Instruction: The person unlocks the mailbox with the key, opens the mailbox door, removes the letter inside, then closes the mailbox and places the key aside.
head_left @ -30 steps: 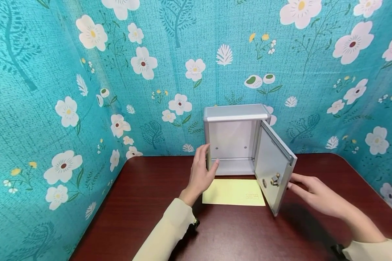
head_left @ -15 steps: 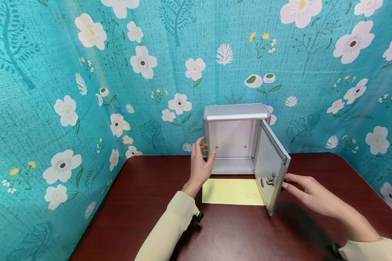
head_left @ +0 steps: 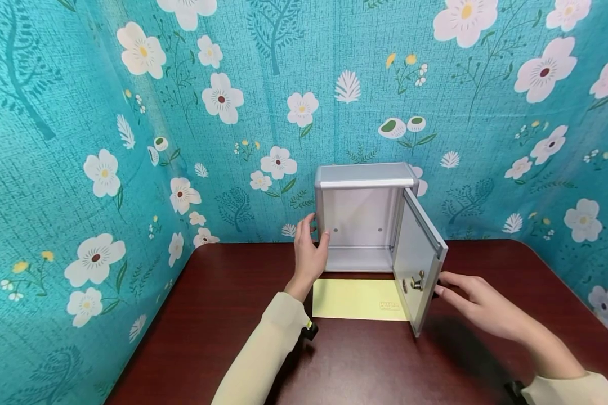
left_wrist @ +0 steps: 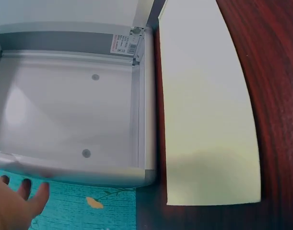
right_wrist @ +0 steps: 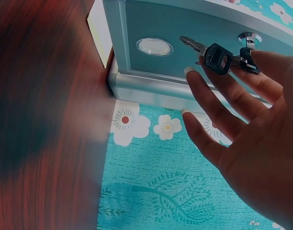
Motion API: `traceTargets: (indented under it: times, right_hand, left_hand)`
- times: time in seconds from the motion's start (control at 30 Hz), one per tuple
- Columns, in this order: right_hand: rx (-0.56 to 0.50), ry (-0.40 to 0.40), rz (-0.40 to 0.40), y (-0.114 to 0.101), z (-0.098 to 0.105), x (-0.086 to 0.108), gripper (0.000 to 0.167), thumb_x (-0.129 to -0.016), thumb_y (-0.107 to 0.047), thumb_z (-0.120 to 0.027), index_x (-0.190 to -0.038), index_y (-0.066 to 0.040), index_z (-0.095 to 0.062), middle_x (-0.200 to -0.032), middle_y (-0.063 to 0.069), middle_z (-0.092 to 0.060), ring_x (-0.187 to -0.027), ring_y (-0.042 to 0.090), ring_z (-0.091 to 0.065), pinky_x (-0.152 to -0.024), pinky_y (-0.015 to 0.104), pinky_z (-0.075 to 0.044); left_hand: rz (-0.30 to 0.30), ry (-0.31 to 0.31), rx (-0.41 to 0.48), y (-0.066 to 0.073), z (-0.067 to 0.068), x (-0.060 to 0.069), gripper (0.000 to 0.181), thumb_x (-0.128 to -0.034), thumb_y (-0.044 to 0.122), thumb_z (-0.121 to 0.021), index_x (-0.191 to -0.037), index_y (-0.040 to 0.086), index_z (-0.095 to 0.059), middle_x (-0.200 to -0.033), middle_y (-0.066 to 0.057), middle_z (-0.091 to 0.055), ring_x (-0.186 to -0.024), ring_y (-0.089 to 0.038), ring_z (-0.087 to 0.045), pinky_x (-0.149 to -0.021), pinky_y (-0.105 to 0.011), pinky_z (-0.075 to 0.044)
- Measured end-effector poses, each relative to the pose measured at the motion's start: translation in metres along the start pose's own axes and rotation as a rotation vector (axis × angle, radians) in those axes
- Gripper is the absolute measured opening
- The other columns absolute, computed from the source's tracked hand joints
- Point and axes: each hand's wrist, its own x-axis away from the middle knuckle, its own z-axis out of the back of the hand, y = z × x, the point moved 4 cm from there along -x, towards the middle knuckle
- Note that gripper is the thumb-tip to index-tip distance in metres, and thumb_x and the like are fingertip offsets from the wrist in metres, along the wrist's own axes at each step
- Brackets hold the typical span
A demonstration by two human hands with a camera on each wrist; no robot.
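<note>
A silver metal lockbox [head_left: 367,175] stands against the back cloth, its door [head_left: 419,247] swung out to the right. My left hand [head_left: 308,259] is at the box's left side, fingers spread and loosely bent; whether they touch the wall is unclear. On the door's outer face, my right hand [right_wrist: 251,115] pinches the black-headed key [right_wrist: 250,60] that sits in the lock [right_wrist: 250,39]. A second key [right_wrist: 216,58] dangles from the same ring. The cam latch [head_left: 416,283] shows on the door's inner face.
A yellow envelope [head_left: 357,301] lies flat on the dark red table [head_left: 344,360] before the box, its right end beside the door's lower edge. Floral teal cloth [head_left: 263,112] hangs behind and at both sides. A label [left_wrist: 124,44] is stuck inside the box.
The door has swung partway inward, to the left, with my right hand following. My left thumb has drawn back from the box opening to its left edge.
</note>
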Motion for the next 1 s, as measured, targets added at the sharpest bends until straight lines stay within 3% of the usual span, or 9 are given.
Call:
traceTargets:
  times: [0.17, 0.43, 0.67, 1.0]
  right_hand:
    - [-0.012, -0.011, -0.01, 0.001, -0.001, -0.001, 0.038, -0.104, -0.023, -0.062, -0.136, -0.003, -0.064, -0.128, 0.008, -0.07, -0.108, 0.003, -0.064, -0.082, 0.025, -0.057]
    - [-0.024, 0.01, 0.01, 0.002, -0.003, -0.002, 0.034, -0.103, -0.019, -0.063, -0.134, -0.006, -0.066, -0.126, 0.006, -0.071, -0.106, 0.002, -0.064, -0.082, 0.025, -0.057]
    - [-0.019, 0.021, 0.008, 0.002, -0.003, -0.001, 0.033, -0.103, -0.02, -0.063, -0.133, -0.006, -0.067, -0.125, 0.006, -0.071, -0.106, 0.002, -0.064, -0.082, 0.026, -0.057]
    - [-0.015, 0.054, 0.035, 0.0, -0.005, 0.0, 0.03, -0.103, -0.018, -0.064, -0.13, -0.008, -0.069, -0.123, 0.004, -0.072, -0.105, 0.001, -0.064, -0.081, 0.024, -0.056]
  left_hand:
    - [0.058, -0.062, 0.029, -0.007, -0.002, 0.0, 0.055, -0.1078, 0.023, -0.054, -0.159, 0.013, -0.036, -0.159, -0.012, -0.038, -0.134, -0.035, -0.052, -0.099, -0.053, -0.052]
    - [0.038, -0.08, -0.032, -0.008, -0.005, -0.002, 0.056, -0.1099, 0.02, -0.048, -0.16, 0.003, -0.031, -0.162, -0.016, -0.037, -0.147, -0.029, -0.038, -0.115, -0.045, -0.039]
    - [0.035, -0.083, -0.087, -0.003, -0.009, 0.002, 0.055, -0.1112, 0.017, -0.044, -0.162, 0.003, -0.026, -0.16, -0.019, -0.038, -0.146, -0.029, -0.039, -0.113, -0.044, -0.041]
    - [0.038, -0.069, -0.079, 0.002, -0.01, 0.008, 0.055, -0.1108, 0.015, -0.045, -0.162, 0.004, -0.027, -0.16, -0.018, -0.038, -0.146, -0.028, -0.04, -0.113, -0.042, -0.042]
